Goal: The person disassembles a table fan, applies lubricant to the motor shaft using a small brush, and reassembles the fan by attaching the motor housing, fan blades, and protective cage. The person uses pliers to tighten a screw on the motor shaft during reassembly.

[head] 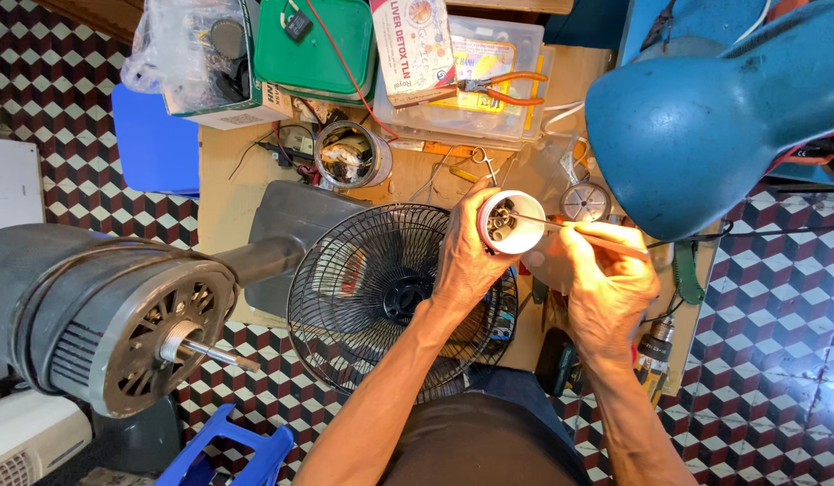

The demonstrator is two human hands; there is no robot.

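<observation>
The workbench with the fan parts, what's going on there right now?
A person sits at a cluttered cardboard-topped workbench. Their left hand holds up a small round white plastic cup holding small metal bits, and their right hand pokes a thin metal pick into it. A black wire fan guard lies flat below the hands, and a grey fan motor with a bare shaft stands at the left. Orange-handled pliers rest on a clear plastic box at the back.

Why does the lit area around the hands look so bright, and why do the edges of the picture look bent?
Head view: the blue lamp casts warm light on the left hand, right hand and white cup; wide-lens distortion curves the tiled floor and swells the near fan motor, which looks slightly soft.
</observation>
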